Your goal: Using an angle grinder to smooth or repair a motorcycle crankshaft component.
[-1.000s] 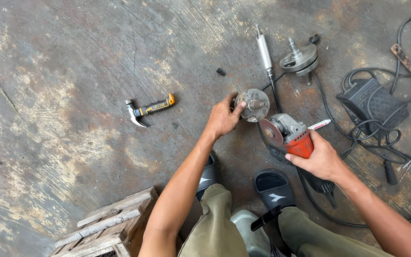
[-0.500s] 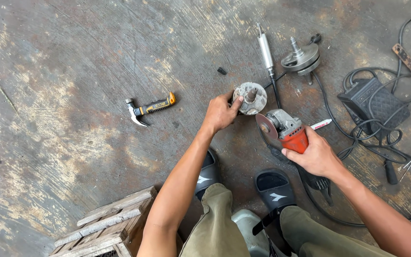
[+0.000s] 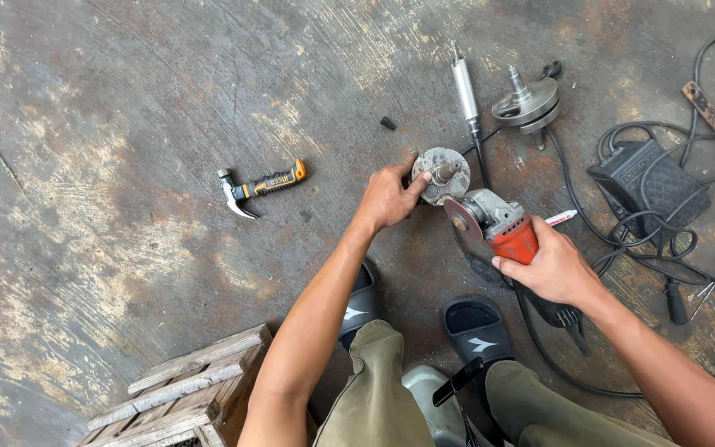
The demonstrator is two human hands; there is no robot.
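Nearest the camera, a weathered wooden slatted crate [image 3: 184, 389] sits on the stained concrete floor [image 3: 109, 108] beside the person's knees, with black slide sandals [image 3: 473, 327] under the feet. The right hand [image 3: 552, 269] is wrapped tight around the red body of an angle grinder [image 3: 498, 228], whose disc tilts toward the left. Just beyond it, the left hand [image 3: 386, 197] grips the rim of a round grey metal disc with a short centre shaft [image 3: 440, 175], fingers curled over its edge; the disc rests on the floor, seemingly just clear of the grinder's disc. Left of these, well apart, lies a black-and-yellow claw hammer [image 3: 258, 188]. Farther off lie a slim silver metal shaft [image 3: 464, 89], a second grey flanged rotor [image 3: 525, 103] and a black foot pedal [image 3: 649, 186] among tangled cables.
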